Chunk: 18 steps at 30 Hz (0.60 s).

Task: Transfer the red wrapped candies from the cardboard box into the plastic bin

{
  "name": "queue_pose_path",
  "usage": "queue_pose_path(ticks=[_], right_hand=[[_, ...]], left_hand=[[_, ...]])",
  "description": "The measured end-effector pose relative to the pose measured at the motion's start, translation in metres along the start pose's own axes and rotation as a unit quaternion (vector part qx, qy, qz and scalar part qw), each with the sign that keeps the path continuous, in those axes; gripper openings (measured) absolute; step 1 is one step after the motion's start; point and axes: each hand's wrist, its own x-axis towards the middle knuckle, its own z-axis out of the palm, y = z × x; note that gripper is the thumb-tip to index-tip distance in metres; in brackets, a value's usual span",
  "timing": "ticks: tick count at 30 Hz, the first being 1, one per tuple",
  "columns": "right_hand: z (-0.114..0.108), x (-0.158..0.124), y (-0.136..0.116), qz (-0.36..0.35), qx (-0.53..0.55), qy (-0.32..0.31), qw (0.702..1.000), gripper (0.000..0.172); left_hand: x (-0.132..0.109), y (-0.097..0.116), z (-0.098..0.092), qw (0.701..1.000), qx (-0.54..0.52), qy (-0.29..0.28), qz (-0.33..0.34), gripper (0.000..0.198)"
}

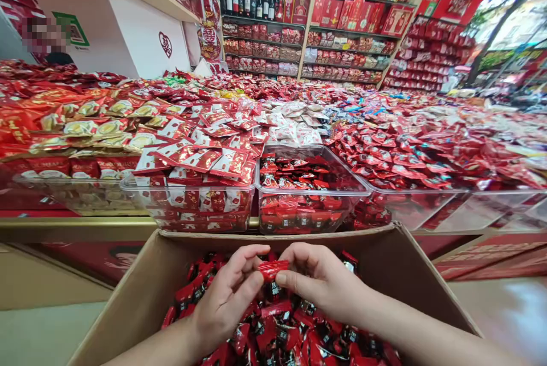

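Note:
Between my two hands is a small red-wrapped candy, held level over an open cardboard box. My left hand pinches its left end between thumb and fingers. At the right end, my right hand grips it the same way. Many loose candies in red and black wrappers fill the box under my hands. Just past the box's far edge stands a clear plastic bin, partly filled with wrapped candies that look alike.
Left of that bin, another clear bin is heaped with red and white packets. Piles of red packets spread to the right. Shelves with bottles and red boxes rise behind. A blurred person is at the far left.

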Motion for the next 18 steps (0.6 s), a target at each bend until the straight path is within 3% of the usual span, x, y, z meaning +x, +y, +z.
queue_pose_path(ticks=[2,5,7,9,13,18], right_hand=[[-0.012,-0.004,-0.017,-0.060,-0.077,0.036,0.995,0.015],[-0.038,-0.003,-0.048,-0.148,-0.131,0.148,0.969,0.011],[-0.056,0.006,-0.065,-0.189,-0.152,0.219,0.945,0.013],[-0.072,0.020,-0.076,-0.209,-0.177,0.249,0.929,0.014],[-0.092,0.052,-0.079,-0.187,-0.216,0.198,0.938,0.017],[-0.098,0.072,-0.076,-0.113,-0.219,0.025,0.969,0.015]], left_hand=[[0.000,0.001,0.000,0.999,-0.029,0.014,0.000,0.025],[0.002,0.002,0.000,0.998,-0.055,0.036,-0.011,0.023],[0.004,0.002,0.000,0.998,-0.045,0.045,-0.018,0.023],[0.005,0.002,0.000,0.998,-0.031,0.044,-0.019,0.023],[0.006,0.001,-0.001,0.999,0.004,0.035,-0.012,0.022],[0.004,-0.002,-0.003,0.997,0.069,0.015,0.020,0.020]])
